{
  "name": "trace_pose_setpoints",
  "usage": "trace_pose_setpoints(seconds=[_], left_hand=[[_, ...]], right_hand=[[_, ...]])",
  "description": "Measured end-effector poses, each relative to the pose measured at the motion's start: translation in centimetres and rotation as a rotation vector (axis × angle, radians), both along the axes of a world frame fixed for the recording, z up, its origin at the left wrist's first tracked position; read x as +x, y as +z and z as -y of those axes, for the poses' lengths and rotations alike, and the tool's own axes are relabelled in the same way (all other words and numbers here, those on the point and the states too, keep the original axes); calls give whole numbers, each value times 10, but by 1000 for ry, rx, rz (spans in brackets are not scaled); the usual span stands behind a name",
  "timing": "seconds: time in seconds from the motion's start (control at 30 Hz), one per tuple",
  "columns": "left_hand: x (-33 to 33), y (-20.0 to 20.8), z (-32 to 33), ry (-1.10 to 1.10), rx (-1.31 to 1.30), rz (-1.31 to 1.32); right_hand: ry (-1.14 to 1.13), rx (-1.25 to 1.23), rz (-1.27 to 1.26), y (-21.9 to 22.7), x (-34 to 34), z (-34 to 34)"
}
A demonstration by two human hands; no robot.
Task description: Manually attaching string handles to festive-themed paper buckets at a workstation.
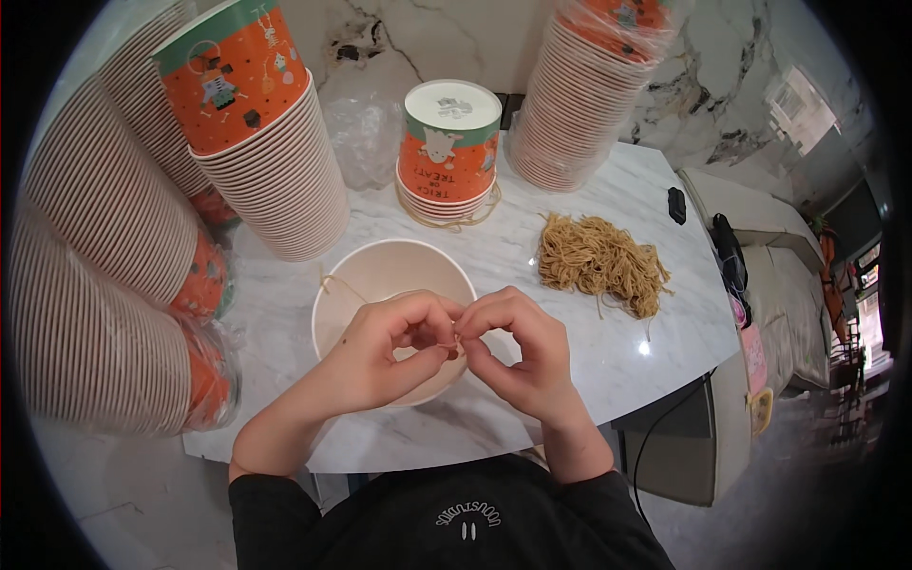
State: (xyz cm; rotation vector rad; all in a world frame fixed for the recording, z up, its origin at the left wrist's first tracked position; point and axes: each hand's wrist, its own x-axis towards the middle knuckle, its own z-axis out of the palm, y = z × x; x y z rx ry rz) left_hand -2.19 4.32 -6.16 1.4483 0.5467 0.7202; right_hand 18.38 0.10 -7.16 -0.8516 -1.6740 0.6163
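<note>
A white paper tub (394,264) stands mouth up on the marbled table in front of me. Tan string (344,285) passes over its left rim and runs inside toward my hands. Above the tub's right side, my left hand (388,350) and my right hand (521,353) meet fingertip to fingertip. Both pinch the string, whose short end shows only faintly between them. Farther right lies a loose heap of tan strings (603,261). Behind the tub, a short stack of upside-down orange and green tubs (446,157) has string loops round its base.
A tall tub stack (271,171) rises at the back left, with several plastic-wrapped stacks (104,332) along the left. Another wrapped stack (584,104) stands at the back right. A small black object (676,205) lies near the table's right edge, beside a pale sofa (779,313).
</note>
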Motion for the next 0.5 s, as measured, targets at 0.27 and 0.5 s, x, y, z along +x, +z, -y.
trace_pose_setpoints(seconds=[0.27, 0.5], left_hand=[[2, 21, 1, 195, 305, -318], [-11, 11, -7, 111, 640, -481]], right_hand=[[4, -3, 81, -4, -1, 1], [-102, 30, 247, -8, -7, 2]])
